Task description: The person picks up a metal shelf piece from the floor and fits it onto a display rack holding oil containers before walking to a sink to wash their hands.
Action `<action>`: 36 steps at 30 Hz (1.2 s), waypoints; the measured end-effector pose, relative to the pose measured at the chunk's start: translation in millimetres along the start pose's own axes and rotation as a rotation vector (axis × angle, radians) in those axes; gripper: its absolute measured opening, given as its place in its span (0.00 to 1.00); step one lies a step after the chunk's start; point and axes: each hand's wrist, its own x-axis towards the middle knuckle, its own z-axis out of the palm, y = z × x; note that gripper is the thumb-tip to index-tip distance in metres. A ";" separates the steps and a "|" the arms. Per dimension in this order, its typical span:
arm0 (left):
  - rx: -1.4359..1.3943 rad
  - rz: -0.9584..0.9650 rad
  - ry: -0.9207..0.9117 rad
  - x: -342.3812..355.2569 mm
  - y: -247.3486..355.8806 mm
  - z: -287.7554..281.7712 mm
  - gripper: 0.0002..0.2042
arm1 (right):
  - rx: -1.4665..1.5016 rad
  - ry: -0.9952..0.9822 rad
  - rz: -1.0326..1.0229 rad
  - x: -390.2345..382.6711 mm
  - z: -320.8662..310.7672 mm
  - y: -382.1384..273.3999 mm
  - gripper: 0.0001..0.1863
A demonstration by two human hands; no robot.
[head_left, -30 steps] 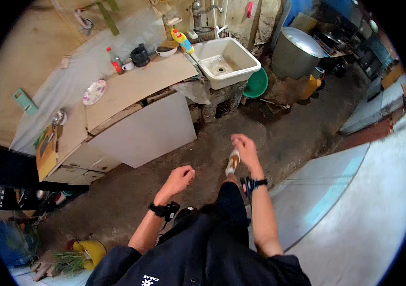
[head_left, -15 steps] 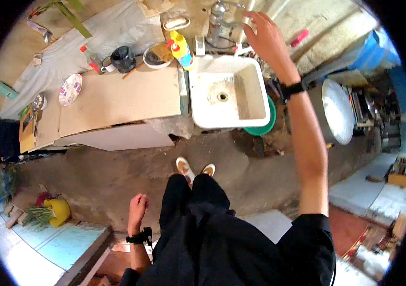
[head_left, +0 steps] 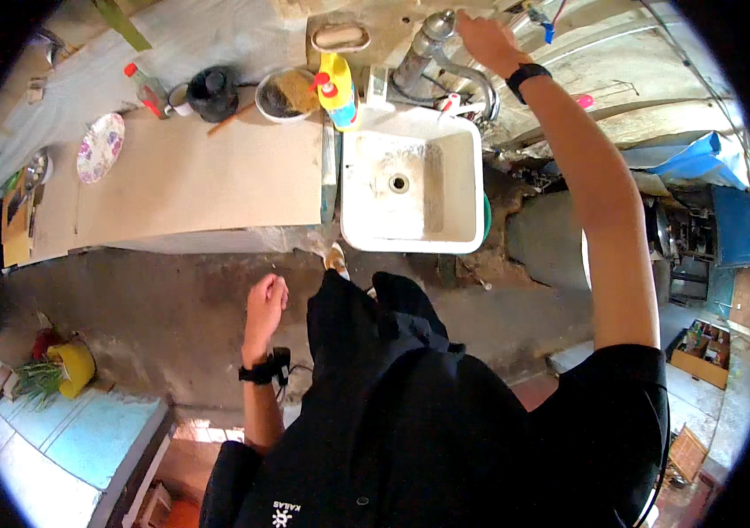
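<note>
My right hand reaches to the far wall behind the sink, its fingertips beside the metal cap of an upright silver cylinder. Whether they touch the cap, and how they are bent, I cannot make out. A bent grey hose runs from the cylinder down behind the white sink. At the sink's back edge is a small white tap with red on it. My left hand hangs low over the floor, fingers loosely curled with nothing seen in them.
Left of the sink stand a yellow bottle with a red top, a bowl holding a scrubber, a dark pot and a patterned plate on the cardboard-covered counter. A yellow container stands at lower left.
My right hand has moved in close beside the metal cap, its fingers no longer visibly spread. My left hand has risen slightly. I have come closer to the sink.
</note>
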 end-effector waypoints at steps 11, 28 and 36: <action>-0.128 -0.062 0.003 30.5 -35.8 25.5 0.13 | -0.315 0.142 -0.415 22.4 2.1 19.8 0.19; 0.182 0.141 -0.164 119.3 0.2 134.8 0.14 | -0.063 0.039 -0.402 25.9 -13.6 16.3 0.11; 0.396 0.501 -0.284 251.5 76.5 279.4 0.13 | 1.031 0.523 0.547 -126.2 -47.8 -14.6 0.19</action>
